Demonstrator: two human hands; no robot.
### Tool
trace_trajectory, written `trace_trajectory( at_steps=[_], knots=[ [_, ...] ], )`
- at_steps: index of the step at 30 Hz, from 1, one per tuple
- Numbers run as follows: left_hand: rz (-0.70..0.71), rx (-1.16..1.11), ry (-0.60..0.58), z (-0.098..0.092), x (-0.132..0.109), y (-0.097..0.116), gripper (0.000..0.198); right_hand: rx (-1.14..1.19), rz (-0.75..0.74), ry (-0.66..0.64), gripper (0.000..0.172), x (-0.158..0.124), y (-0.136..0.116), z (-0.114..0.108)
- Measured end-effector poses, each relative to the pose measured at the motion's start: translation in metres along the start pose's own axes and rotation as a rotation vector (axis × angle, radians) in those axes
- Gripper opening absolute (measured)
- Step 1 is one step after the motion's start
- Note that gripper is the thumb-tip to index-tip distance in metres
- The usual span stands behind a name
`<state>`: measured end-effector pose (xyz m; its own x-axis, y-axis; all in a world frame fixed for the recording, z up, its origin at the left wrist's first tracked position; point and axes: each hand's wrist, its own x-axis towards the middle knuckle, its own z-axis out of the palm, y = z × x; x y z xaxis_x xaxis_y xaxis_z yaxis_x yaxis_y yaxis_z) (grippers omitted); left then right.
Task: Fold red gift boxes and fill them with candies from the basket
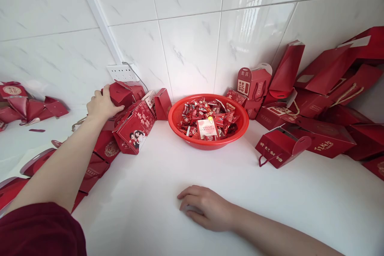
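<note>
My left hand (102,105) reaches far to the left and closes its fingers round a small red gift box (121,94) on top of a pile of red boxes against the tiled wall. My right hand (207,207) rests on the white counter in front of me, fingers loosely curled and apart, with nothing in it. A round red plastic basket (177,114) full of red-wrapped sweets stands at the back centre, past my right hand.
A printed red box (135,128) leans beside the basket. Folded red boxes (99,160) lie along the left edge. Red paper gift bags (324,72) and a fallen red bag (280,148) crowd the right. A wall socket (121,73) sits behind the pile.
</note>
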<state>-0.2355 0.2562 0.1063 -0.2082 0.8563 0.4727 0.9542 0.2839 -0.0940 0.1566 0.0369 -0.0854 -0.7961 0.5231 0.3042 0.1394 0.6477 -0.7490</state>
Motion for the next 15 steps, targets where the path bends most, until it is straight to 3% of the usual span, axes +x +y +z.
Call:
trace_trajectory(
  at_steps=[10, 15],
  knots=[
    [-0.079, -0.042, -0.108, 0.034, 0.003, -0.004, 0.118, -0.006, -0.002, -0.001, 0.024, 0.0, 0.002, 0.001],
    [-0.148, -0.165, -0.142, 0.038, 0.005, -0.014, 0.124, 0.002, -0.004, 0.003, 0.025, 0.0, 0.002, 0.001]
  ],
)
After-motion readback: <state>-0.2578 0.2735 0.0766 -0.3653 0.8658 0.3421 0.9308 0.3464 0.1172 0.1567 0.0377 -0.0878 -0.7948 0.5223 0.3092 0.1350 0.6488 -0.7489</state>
